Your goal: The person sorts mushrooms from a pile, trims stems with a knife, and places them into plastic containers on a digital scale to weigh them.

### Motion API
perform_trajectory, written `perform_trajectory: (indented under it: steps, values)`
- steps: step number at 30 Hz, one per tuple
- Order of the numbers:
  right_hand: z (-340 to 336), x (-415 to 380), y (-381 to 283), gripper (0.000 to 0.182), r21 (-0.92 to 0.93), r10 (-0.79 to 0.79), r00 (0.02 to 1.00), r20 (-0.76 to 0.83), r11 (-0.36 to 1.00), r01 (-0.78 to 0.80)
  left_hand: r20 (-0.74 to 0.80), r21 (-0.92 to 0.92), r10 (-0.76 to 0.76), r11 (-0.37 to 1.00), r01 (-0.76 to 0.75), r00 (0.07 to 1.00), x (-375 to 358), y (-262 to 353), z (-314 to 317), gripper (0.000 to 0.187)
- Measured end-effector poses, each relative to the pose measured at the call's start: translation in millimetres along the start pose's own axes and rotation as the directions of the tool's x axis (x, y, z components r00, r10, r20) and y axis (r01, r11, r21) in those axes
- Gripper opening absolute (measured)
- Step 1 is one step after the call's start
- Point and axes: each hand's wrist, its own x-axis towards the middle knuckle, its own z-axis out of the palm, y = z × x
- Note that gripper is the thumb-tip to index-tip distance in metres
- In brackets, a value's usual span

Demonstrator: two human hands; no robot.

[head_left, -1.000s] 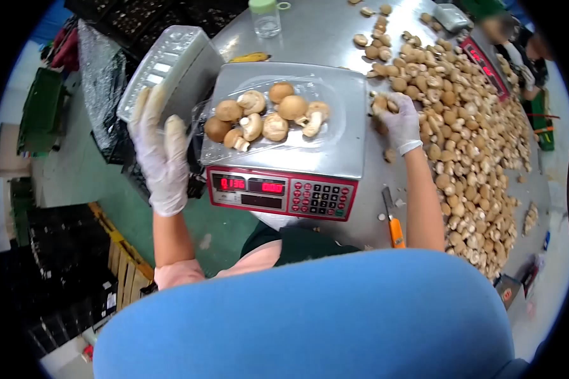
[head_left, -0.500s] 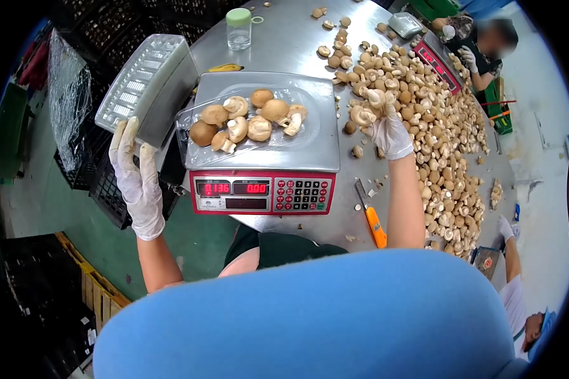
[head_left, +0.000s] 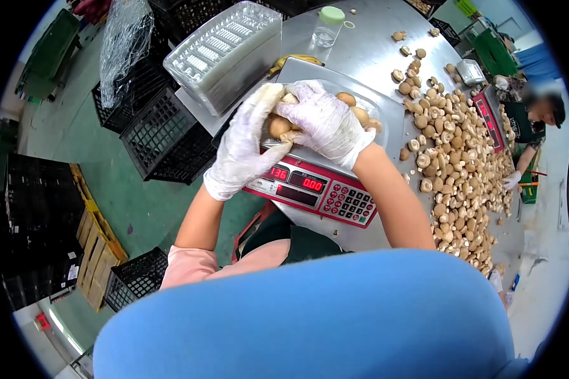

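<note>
Mushrooms [head_left: 360, 115], smooth and round, sit atop the metal scale [head_left: 391, 117]; left hand [head_left: 243, 142] and right hand [head_left: 329, 120] half-curled, hold unclear; bare steel table [head_left: 368, 28] opens toward one o'clock.

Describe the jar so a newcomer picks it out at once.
On the metal table, look past the nearer red-fronted scale to the stack of clear plastic trays. Just right of that stack, toward the table's far edge, is the jar. Unlike the trays, it has a pale green lid and a small loop sticking out beside it.
</note>
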Motion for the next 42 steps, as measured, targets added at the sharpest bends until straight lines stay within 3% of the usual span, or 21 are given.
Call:
perform_trajectory:
  steps: [1,3,4,6,8,9,11,14,15,17,18,19,20,23,24,33,35,37,39,40,42]
  values:
    - [-2,1,-4,0.048,-0.019,0.009,1.000,-0.008,1.000,-0.009,0.025,0.035,-0.014,0.999,0.013,1.000,-1,-3,4,0.083]
    - [-11,0,-6,0.047,0.009,0.065,0.997,-0.040,0.998,-0.065,0.074,-0.196,-0.242,0.948,0.252,0.967,-5,-1,9,0.083]
    - [-16,-3,-4,0.046,0.034,0.126,0.989,-0.078,0.992,-0.123,0.076,-0.198,-0.244,0.947,0.254,0.967,-6,-5,9,0.083]
    - [-18,-15,10,0.045,0.132,0.212,0.963,-0.164,0.972,-0.192,0.058,0.046,-0.080,0.996,0.077,0.995,-9,-17,11,0.082]
    - [-29,-29,23,0.044,0.342,0.348,0.897,-0.270,0.906,-0.249,0.030,0.056,-0.043,0.998,0.041,0.999,-7,-20,12,0.083]
    - [-31,-33,27,0.044,0.341,0.351,0.897,-0.268,0.906,-0.252,0.003,0.075,-0.002,0.997,0.002,1.000,-6,-20,12,0.084]
    - [-32,-39,32,0.043,0.547,0.613,0.752,-0.241,0.726,-0.417,0.007,0.080,-0.020,0.997,0.019,1.000,-4,-14,8,0.081]
    - [-33,-43,34,0.041,0.494,0.620,0.771,-0.146,0.721,-0.487,0.071,-0.262,-0.253,0.929,0.263,0.965,0,-5,-2,0.076]
    - [-35,-43,34,0.039,0.475,0.626,0.778,-0.058,0.703,-0.530,-0.009,-0.076,-0.070,0.995,0.069,0.998,5,-14,-5,0.073]
    - [-25,-40,35,0.031,0.470,0.638,0.770,0.029,0.671,-0.574,-0.040,-0.113,-0.082,0.991,0.077,0.996,6,-20,-8,0.070]
    - [-10,-43,41,0.030,0.168,0.489,0.868,-0.089,0.866,-0.471,-0.045,-0.123,-0.096,0.988,0.090,0.994,7,-17,-11,0.067]
    - [1,-43,45,0.031,-0.167,0.299,0.943,-0.143,0.932,-0.321,-0.049,-0.084,-0.091,0.993,0.086,0.995,8,-17,-12,0.064]
    - [9,-43,49,0.037,-0.071,0.424,0.901,-0.095,0.899,-0.431,-0.047,-0.097,-0.093,0.991,0.088,0.995,8,-18,-12,0.062]
    - [8,-46,57,0.036,-0.025,0.416,0.899,-0.137,0.906,-0.423,-0.018,-0.107,-0.085,0.991,0.083,0.996,10,-15,-14,0.059]
    - [4,-44,52,0.036,0.199,0.539,0.828,-0.152,0.838,-0.508,0.005,-0.108,-0.079,0.991,0.079,0.997,12,-13,-14,0.057]
    - [-49,-122,22,0.029,0.267,0.526,0.701,-0.482,0.850,-0.454,0.008,-0.081,-0.017,0.997,0.018,1.000,41,-6,-29,0.050]
    - [-50,-164,2,0.029,0.391,0.742,0.496,-0.450,0.664,-0.638,-0.022,-0.130,-0.082,0.988,0.079,0.996,35,-18,-36,0.050]
    - [-45,-224,6,0.028,0.356,0.828,0.400,-0.393,0.538,-0.764,-0.079,-0.068,-0.097,0.993,0.092,0.992,31,-25,-43,0.047]
    - [-37,-265,9,0.029,0.404,0.886,0.282,-0.367,0.425,-0.810,-0.064,-0.225,-0.231,0.951,0.211,0.971,26,-27,-44,0.048]
    - [-36,-272,7,0.030,0.476,0.916,0.202,-0.348,0.358,-0.803,-0.058,-0.160,-0.201,0.969,0.190,0.978,26,-29,-44,0.046]
    - [-42,-258,-1,0.030,0.450,0.907,0.224,-0.355,0.376,-0.810,-0.023,-0.127,-0.163,0.979,0.159,0.986,29,-29,-41,0.046]
